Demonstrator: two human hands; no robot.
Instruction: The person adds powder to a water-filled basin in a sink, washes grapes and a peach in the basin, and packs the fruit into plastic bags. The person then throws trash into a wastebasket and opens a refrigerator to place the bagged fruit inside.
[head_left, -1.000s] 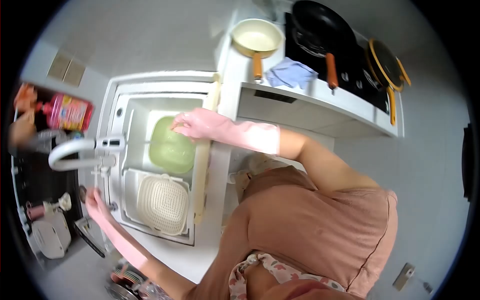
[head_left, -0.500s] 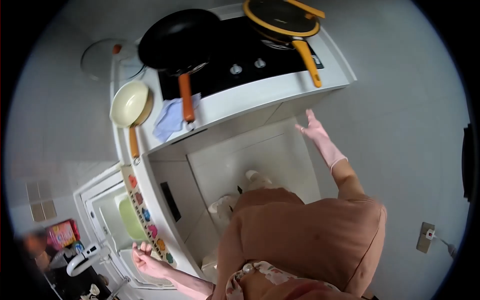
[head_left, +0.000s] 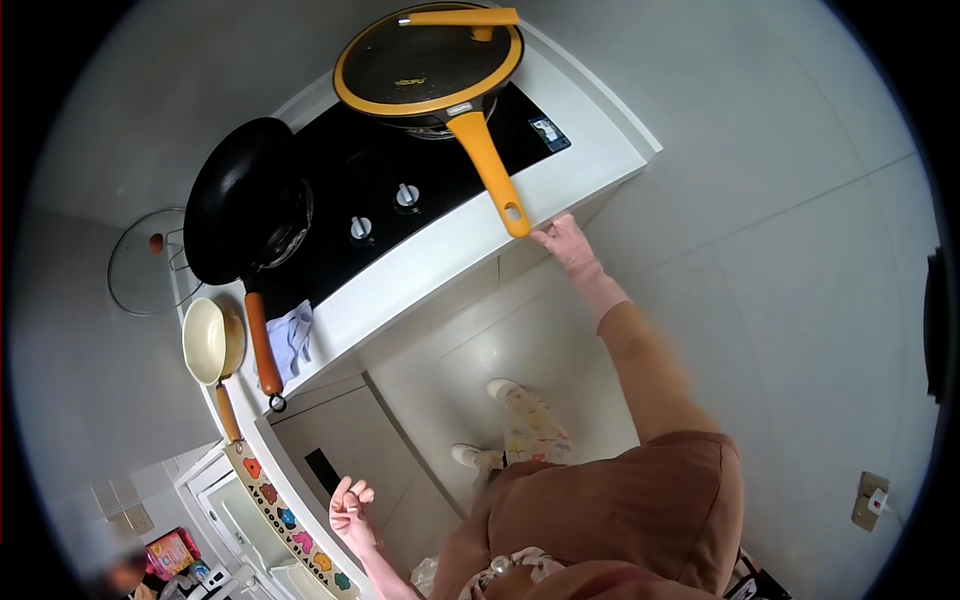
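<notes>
A frying pan (head_left: 484, 165) with a yellow handle sits on the right side of the black stove, its handle jutting past the counter's front edge. Its yellow-rimmed lid (head_left: 410, 65) lies on top. My right hand (head_left: 568, 246), in a pink glove, is just below the handle's end at the counter edge; its fingers look partly apart, and whether they touch is unclear. Lower left, my left hand (head_left: 352, 512), also in a pink glove, hangs before the cabinet with loosely bent fingers and nothing in it.
A black wok (head_left: 245, 200) with a brown handle occupies the stove's left side. Beside it are a cream pan (head_left: 205, 342), a blue cloth (head_left: 290, 340) and a glass lid (head_left: 145, 265). A patterned mat strip (head_left: 285, 515) runs along the sink edge.
My right hand has moved up and left to the pan handle's end, fingers less spread. My left hand has left the sink area for the cabinet front. The view has turned right.
</notes>
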